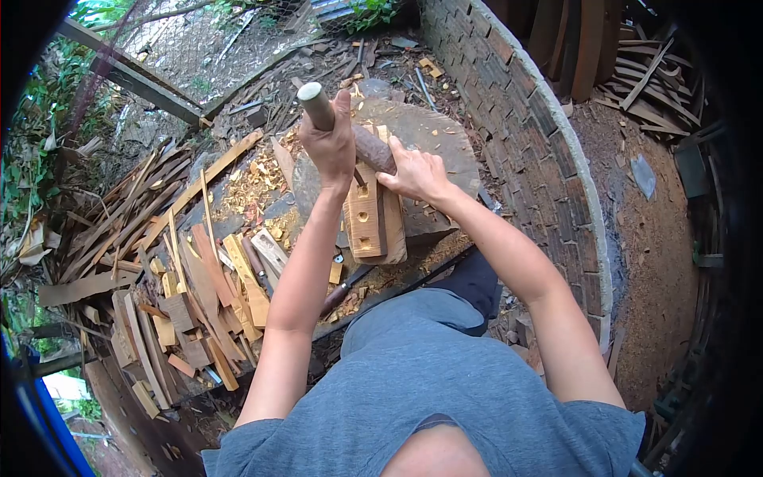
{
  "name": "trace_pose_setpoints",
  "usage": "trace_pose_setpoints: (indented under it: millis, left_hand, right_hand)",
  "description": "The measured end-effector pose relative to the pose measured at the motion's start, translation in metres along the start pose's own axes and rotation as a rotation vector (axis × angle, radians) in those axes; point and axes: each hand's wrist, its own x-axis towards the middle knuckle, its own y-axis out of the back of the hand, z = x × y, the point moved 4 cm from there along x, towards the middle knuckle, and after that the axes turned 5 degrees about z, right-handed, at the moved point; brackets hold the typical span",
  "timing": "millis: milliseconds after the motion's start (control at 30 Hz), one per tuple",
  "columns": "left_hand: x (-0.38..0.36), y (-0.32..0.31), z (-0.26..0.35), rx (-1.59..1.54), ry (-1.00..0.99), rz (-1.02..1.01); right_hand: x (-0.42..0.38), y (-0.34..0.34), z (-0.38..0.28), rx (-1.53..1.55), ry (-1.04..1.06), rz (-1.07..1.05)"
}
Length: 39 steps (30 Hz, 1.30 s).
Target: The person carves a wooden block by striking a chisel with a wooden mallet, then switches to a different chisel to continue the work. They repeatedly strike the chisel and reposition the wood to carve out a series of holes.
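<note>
left hand [330, 147] gripping mallet [350, 131], right hand [415, 173] steadying holed plank [367, 219]

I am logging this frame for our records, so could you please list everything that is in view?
wooden mallet: one, brown with a pale handle end, gripped above the block
slotted wood piece: one, light tan, lying on the block
chopping block: one, grey-brown, centre
wood offcuts: many, tan and brown, piled left
brick wall: one, red-brown, curving on the right
left hand: one, closed on the mallet handle
right hand: one, by the mallet head, above the slotted piece
</note>
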Motion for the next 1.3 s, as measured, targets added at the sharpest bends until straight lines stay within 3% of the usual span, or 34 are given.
trace_pose_setpoints:
  millis: [200, 267, 400, 567, 800, 1300]
  left_hand:
    - [0.002, 0.004, 0.003, -0.041, 0.036, 0.014]
    - [-0.002, 0.002, 0.007, -0.116, 0.139, -0.07]
    - [-0.007, -0.001, 0.015, -0.053, 0.107, -0.199]
    - [-0.01, 0.0, 0.015, -0.28, 0.18, -0.422]
    - [-0.011, 0.009, 0.019, -0.303, 0.172, -0.361]
    - [-0.012, 0.003, 0.018, -0.328, 0.123, -0.46]
  right_hand:
    - [-0.001, 0.0, 0.0, 0.007, 0.002, 0.013]
    - [0.0, -0.002, 0.0, 0.019, 0.003, 0.017]
    - [-0.002, 0.002, -0.001, 0.014, -0.014, -0.015]
    - [0.0, -0.002, 0.001, 0.031, -0.005, 0.005]
    - [-0.002, 0.002, 0.0, 0.029, -0.033, -0.04]
    - [-0.002, 0.001, 0.001, 0.042, -0.034, -0.017]
